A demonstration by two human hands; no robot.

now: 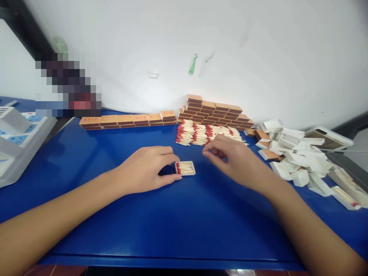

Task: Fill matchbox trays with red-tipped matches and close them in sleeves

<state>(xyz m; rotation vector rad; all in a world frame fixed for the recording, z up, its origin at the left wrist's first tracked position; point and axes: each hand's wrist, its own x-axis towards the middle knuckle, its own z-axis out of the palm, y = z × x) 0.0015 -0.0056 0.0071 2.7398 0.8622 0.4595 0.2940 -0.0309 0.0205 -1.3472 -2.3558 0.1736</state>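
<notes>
On the blue table, a small white matchbox tray (193,173) lies flat with red-tipped matches (186,168) in it. The thumb and fingers of my left hand (149,166) close around the tray's left end. My right hand (234,159) hovers to the right of the tray, in front of a pile of loose matches (186,132). Its thumb and forefinger tips are pinched close together, and I cannot make out whether anything is between them. The pile lies in several heaps, partly covered by my right hand.
Closed matchboxes (198,109) are stacked by the wall, with a low row of matchboxes (125,120) to the left. White empty trays (304,157) and some orange sleeves (270,154) are heaped at right, near a phone (330,138). A power strip (25,145) stands at left.
</notes>
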